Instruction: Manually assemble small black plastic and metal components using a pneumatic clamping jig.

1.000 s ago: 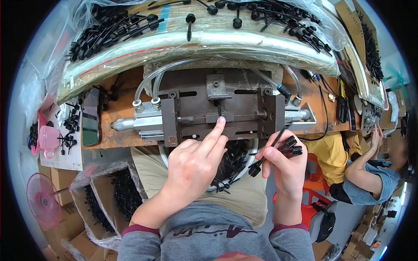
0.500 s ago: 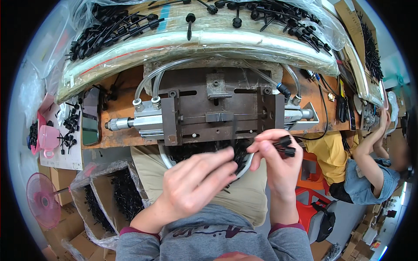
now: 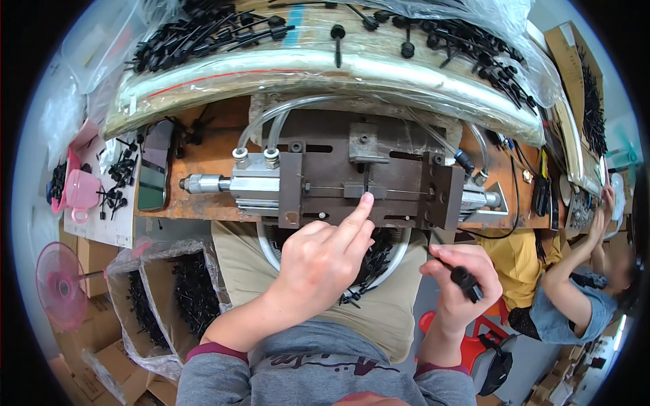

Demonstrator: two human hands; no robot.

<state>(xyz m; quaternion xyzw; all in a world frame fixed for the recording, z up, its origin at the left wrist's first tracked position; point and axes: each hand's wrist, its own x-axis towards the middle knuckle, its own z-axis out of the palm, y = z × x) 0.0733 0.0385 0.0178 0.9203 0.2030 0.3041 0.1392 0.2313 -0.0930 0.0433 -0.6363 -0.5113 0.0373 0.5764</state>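
My left hand [image 3: 321, 254] reaches to the small grey block [image 3: 356, 191] in the middle of the metal fixture [image 3: 332, 128]. Its index finger is stretched out and its tip touches the near end of a thin black rod [image 3: 366, 177] lying across the block. The other fingers are loosely bent, with nothing seen in them. To the right of the fixture's front edge, my right hand [image 3: 467, 277] is closed around black knob-headed rods [image 3: 466, 284]; their heads point toward me, and how many there are is partly hidden. A white-rimmed container [image 3: 269, 256] of black parts sits on my lap beneath.
Silver air cylinders [image 3: 254, 186] with clear hoses flank the fixture. Behind, a plastic-wrapped ledge [image 3: 325, 84] bears many black rods. A phone [image 3: 156, 166], a pink cup [image 3: 82, 189] and a pink fan [image 3: 61, 291] are at left. A co-worker [image 3: 569, 298] sits at right.
My left hand has gone forward, its index finger now on a black rod at the block. My right hand has moved right and down, turning the rods. The view has shifted slightly.
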